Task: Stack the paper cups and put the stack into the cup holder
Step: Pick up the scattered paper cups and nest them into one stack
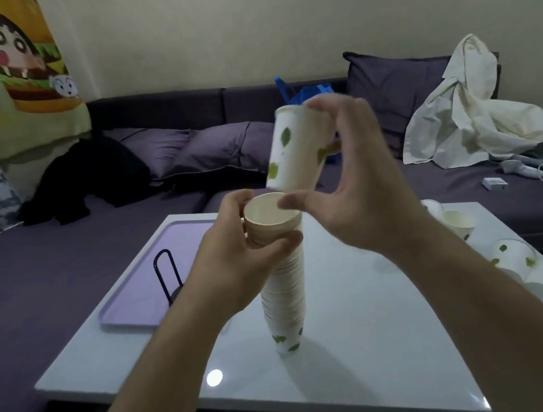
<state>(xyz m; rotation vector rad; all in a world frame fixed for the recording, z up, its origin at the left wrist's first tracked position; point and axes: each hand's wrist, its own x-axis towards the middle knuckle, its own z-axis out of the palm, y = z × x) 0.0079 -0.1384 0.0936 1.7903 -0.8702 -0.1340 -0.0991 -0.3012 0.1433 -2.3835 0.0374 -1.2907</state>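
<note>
A tall stack of paper cups stands on the white table, near the middle. The left hand grips the stack near its top, with its fingers curled tight around the rims. The right hand holds one cup just above the stack, at 1 o'clock from its top. The cup is tilted and has green leaf marks. The thumb presses near the cup's bottom and the other fingers bend over its rim, so the fingers are clamped on the cup.

The black wire holder stands on a purple tray at 9 o'clock from the stack. More loose cups lie on the table at 3 o'clock, near the edge. A dark sofa runs behind the table at 12 o'clock.
</note>
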